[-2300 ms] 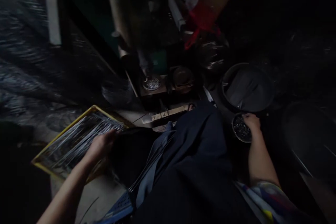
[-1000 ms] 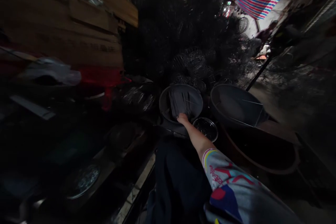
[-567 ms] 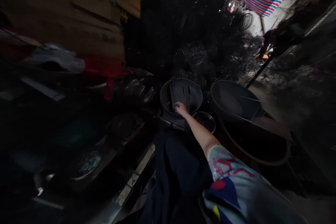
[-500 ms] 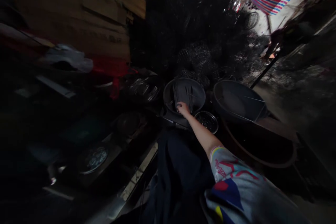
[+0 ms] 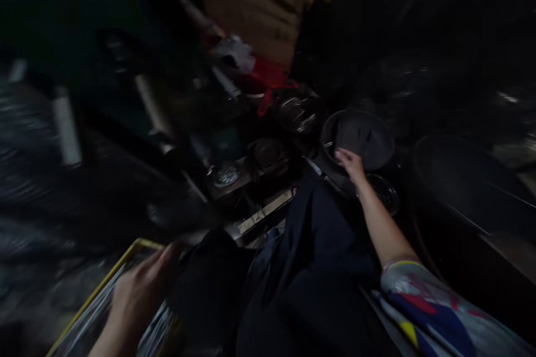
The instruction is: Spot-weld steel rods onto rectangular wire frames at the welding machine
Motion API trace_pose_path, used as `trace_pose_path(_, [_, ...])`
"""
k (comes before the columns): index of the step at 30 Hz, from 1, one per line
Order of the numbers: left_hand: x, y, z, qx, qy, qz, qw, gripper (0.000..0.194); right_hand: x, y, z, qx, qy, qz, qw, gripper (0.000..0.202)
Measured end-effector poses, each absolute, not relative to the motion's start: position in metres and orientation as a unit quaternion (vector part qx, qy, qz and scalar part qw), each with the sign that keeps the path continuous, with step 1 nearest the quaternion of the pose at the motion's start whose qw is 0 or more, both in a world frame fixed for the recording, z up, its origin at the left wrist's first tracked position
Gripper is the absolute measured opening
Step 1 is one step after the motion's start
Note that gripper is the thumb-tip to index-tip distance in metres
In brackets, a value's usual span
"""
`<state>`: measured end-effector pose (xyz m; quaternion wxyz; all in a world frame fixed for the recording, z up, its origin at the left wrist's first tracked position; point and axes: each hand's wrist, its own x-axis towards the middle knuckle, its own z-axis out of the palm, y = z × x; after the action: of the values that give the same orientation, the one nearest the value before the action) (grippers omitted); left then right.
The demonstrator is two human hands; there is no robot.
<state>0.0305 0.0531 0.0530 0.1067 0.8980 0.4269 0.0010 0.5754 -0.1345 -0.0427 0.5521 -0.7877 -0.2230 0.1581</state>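
Looks mid-work, stock plentiful: right hand [image 5: 352, 166] at the near-left edge of a round dark tub [image 5: 387, 139], left hand [image 5: 144, 284] by a yellow-rimmed crate [image 5: 138, 244].
Dark flat pieces [image 5: 352, 133] lie in the tub, seemingly unused; thin metal rods [image 5: 158, 329] fill the crate below its far corner; no joined-up piece to be made out, so share done unclear. Right fingers reach out loosely over the tub (pinching or not, can't tell); left fingers look curled, too blurred to call. Metal bowl [image 5: 391, 195] partly behind the right forearm; shiny small bits [image 5: 226, 175] in a dish near the low surface's [image 5: 244, 179] right edge. Dim, cluttered room: cardboard [image 5: 251, 17], red plastic bag [image 5: 268, 75], navy cloth [image 5: 310, 268] over the lap.
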Motion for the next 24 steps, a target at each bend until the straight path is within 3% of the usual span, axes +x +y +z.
trace_pose_path(2, [0.029,0.062,0.03,0.908,0.415,-0.01,0.05,0.031,0.574,-0.144,-0.04,-0.772,-0.211,0.154,0.58,0.063])
trace_pose_path(5, [0.022,0.072,0.006,0.908,0.402,-0.096,0.063,0.03,0.575,-0.159,-0.042,-0.768,-0.213,0.14,0.588,0.058])
trace_pose_path(11, [0.006,0.062,0.017,0.889,0.453,-0.067,-0.018,0.035,0.571,-0.17,-0.057,-0.781,-0.218,0.093,0.578,0.051])
trace_pose_path(17, [0.019,0.056,0.052,0.913,0.395,0.102,-0.01,0.032,0.55,-0.146,-0.052,-0.77,-0.256,0.062,0.581,0.052])
trace_pose_path(21, [0.032,0.026,0.086,0.893,0.333,0.301,0.047,0.02,0.536,-0.139,-0.035,-0.776,-0.288,0.057,0.558,0.053])
trace_pose_path(24, [0.036,-0.006,0.102,0.775,0.421,0.449,0.143,0.014,0.53,-0.142,-0.02,-0.771,-0.3,0.04,0.56,0.053])
